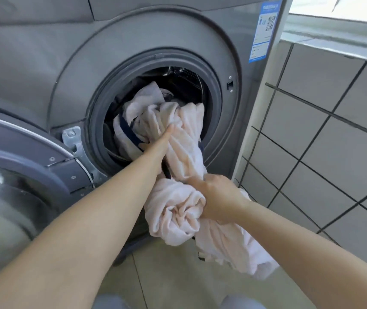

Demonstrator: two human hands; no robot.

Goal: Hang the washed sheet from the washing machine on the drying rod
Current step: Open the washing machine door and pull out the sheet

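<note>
Sheet hangs half out of drum, seemingly twisted.

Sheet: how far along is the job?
Done: the washer door is open and part of the pink sheet is out, hanging toward the floor. In hand: the left hand grips the bundle at the drum opening, the right hand grips the pulled-out twist lower down. Left: the rest is in the drum; no drying rod in view, nothing hung.

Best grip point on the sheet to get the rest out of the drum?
Probably the twisted rope of sheet at the door opening, approached from the front, above where the right hand grips. There it's bunched narrow; the left hand is already on it.
</note>
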